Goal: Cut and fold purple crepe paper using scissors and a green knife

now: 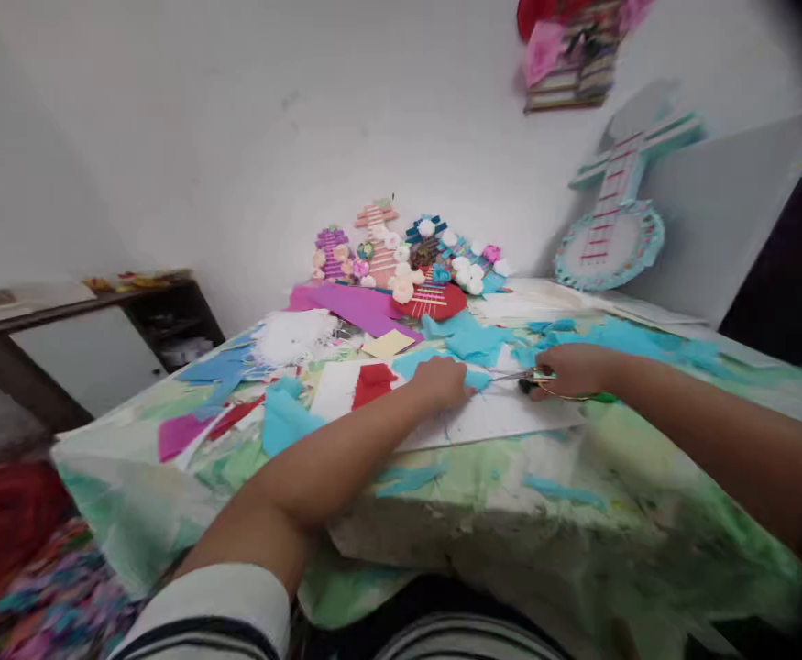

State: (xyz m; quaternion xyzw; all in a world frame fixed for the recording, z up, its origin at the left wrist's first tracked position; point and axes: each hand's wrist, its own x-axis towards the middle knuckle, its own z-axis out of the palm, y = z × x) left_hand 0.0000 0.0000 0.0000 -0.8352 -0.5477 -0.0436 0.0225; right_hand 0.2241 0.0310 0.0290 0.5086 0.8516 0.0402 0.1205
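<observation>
My right hand (564,369) is closed around the handles of a pair of scissors (510,376), whose blades point left. The blade tips meet the edge of a light blue piece of crepe paper (477,378). From the left, my left hand (442,381) grips this piece with the fingers curled over it; the fingertips are partly hidden. Under both hands lies a white sheet (497,417) on the table. Just left of my left hand, a red scrap (373,383) rests on the white sheet.
Blue scraps (287,417), a magenta scrap (179,435) and a white fluffy pile (294,337) spread over the left of the covered table (126,458). Behind stand small decorated guitar shapes (434,298) with paper flowers. A larger light blue guitar (610,238) leans at the back right.
</observation>
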